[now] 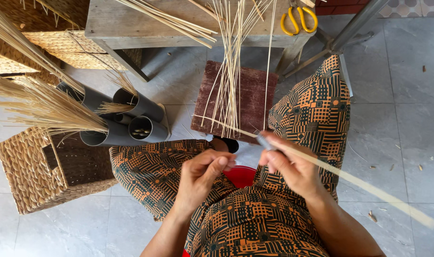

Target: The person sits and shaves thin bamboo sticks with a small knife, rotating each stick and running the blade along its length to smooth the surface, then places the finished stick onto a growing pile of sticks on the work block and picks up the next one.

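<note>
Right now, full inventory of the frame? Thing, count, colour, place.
Reed strip: one, pale, held in right hand, running lower right.
Reeds: a bundle, pale, from bench down onto board.
Board: one, dark red-brown, floor centre.
Bench: one, grey wood, top.
Scissors: one, yellow handles, on bench.
Tubes: about four, grey, left, holding straw.
Basket: one, woven tan, lower left.
Left hand: fingers curled, nothing visibly held.
Right hand: grips strip and a grey tool.

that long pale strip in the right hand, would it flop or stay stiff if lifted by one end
The strip probably stays fairly stiff: it juts past the right hand almost straight. It looks thin, so likely light and springy, and it might snap if bent sharply.
</note>
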{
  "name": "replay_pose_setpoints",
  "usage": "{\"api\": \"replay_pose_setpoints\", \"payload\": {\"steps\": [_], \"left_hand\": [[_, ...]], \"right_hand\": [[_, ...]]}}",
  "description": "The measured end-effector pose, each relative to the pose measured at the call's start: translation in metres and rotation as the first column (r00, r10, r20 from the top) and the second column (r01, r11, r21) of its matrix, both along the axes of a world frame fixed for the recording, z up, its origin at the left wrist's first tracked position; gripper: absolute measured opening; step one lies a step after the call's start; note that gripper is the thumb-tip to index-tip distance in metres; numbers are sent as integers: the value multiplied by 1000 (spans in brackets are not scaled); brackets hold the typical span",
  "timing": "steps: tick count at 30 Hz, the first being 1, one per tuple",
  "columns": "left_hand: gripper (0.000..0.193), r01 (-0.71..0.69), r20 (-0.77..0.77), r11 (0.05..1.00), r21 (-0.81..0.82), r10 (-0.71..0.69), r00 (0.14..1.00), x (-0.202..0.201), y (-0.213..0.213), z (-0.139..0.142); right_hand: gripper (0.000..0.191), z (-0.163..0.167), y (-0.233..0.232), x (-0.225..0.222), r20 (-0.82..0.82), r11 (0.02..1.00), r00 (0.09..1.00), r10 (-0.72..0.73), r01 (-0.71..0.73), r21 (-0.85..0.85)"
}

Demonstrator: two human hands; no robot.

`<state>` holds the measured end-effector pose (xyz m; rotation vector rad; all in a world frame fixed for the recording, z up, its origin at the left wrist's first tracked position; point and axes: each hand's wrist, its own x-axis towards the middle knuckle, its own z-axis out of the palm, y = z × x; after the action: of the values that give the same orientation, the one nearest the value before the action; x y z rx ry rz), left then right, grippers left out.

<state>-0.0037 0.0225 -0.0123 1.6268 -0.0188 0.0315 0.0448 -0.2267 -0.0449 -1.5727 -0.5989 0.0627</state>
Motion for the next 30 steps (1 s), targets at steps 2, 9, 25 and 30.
{"api": "replay_pose_setpoints", "payload": {"steps": [2, 9, 25, 30], "left_hand": [[33, 22, -231, 965, -260, -84, 969, -2, -6, -12], [28, -152, -259, 896, -416, 44, 965, 4, 0, -31], [11, -213, 180, 959, 188, 180, 967, 4, 41, 2], [20, -7, 147, 940, 342, -46, 988, 4, 15, 14]], "right_hand": [[44, -6, 19, -4, -81, 941, 960, 267, -242, 236], [60, 11, 44, -14, 408, 912, 870, 276, -103, -397], [49, 6, 21, 19, -350, 963, 912, 213, -256, -82], [56, 18, 38, 17, -448, 915, 806, 388, -394, 83]]}}
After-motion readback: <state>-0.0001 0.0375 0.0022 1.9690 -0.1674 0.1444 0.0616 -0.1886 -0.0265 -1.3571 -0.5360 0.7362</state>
